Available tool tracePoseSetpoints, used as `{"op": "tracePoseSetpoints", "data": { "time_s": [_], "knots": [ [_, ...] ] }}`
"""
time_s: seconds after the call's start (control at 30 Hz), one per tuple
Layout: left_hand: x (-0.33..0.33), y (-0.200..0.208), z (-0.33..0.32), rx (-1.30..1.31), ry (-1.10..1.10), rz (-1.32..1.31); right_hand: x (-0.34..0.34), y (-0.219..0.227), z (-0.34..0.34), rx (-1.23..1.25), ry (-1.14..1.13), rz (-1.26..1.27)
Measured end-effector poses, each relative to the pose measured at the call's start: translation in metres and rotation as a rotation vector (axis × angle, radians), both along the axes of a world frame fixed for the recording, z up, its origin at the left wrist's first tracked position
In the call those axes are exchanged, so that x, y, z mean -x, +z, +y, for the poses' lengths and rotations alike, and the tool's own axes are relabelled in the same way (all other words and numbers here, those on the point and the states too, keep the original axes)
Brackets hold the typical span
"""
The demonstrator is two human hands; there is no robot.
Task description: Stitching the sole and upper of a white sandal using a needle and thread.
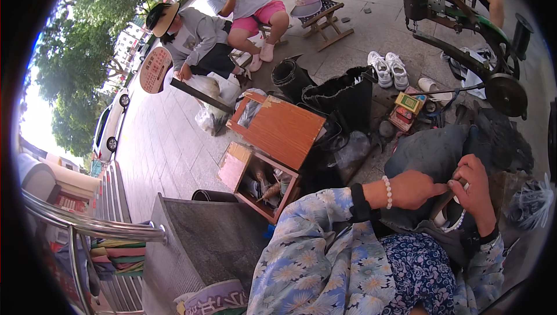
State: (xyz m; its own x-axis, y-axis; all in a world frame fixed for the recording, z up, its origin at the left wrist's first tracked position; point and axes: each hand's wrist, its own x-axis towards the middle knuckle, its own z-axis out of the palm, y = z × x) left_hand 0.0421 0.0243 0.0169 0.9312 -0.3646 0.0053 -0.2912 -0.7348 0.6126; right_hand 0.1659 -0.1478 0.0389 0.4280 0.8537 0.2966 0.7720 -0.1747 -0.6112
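My left hand (411,189), with a white bead bracelet at the wrist, is closed, its finger stretched toward my right hand. My right hand (476,190), wearing a ring, is closed around a narrow brown piece (442,203). The fingers of both hands meet at its upper end, and its kind cannot be told. Below it shows a small white part (441,218) and a white curved band, partly hidden by my right hand. A dark grey cloth (426,151) covers my lap behind the hands.
A wooden box with an open compartment (255,184) stands left, beside a grey stone block (203,228). Beyond are a black bag (342,97), white sneakers (390,70), small boxes (408,104) and a hand-cranked sewing machine (464,25). Several people sit nearby; a metal railing (104,225) is left.
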Motion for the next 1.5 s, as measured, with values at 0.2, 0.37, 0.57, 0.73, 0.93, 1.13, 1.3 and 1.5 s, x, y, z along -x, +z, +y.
{"op": "tracePoseSetpoints", "data": {
  "time_s": [0.2, 0.37, 0.57, 0.73, 0.93, 1.13, 1.3, 1.5],
  "knots": [
    [0.004, 0.004, 0.001, -0.077, -0.057, 0.02, -0.003, -0.008, 0.001, -0.038, 0.018, 0.022],
    [0.007, 0.008, 0.007, -0.084, -0.062, 0.065, 0.0, -0.006, 0.005, -0.029, 0.0, 0.026],
    [0.01, 0.003, 0.008, -0.044, -0.039, 0.042, 0.0, -0.011, 0.007, -0.013, -0.001, 0.038],
    [0.018, 0.011, 0.002, -0.07, 0.015, 0.018, -0.002, -0.015, 0.006, -0.088, 0.031, 0.094],
    [0.02, 0.026, -0.012, -0.173, 0.048, 0.0, 0.001, -0.025, 0.003, -0.124, -0.024, 0.277],
    [0.02, 0.022, -0.012, -0.242, 0.032, -0.074, -0.007, -0.028, -0.003, -0.126, 0.048, 0.339],
    [0.027, 0.019, -0.005, -0.3, -0.002, -0.135, -0.002, -0.031, 0.001, -0.159, 0.057, 0.296],
    [0.021, 0.02, 0.002, -0.233, -0.055, -0.037, -0.002, -0.035, 0.004, -0.203, 0.101, 0.209]
  ]
}}
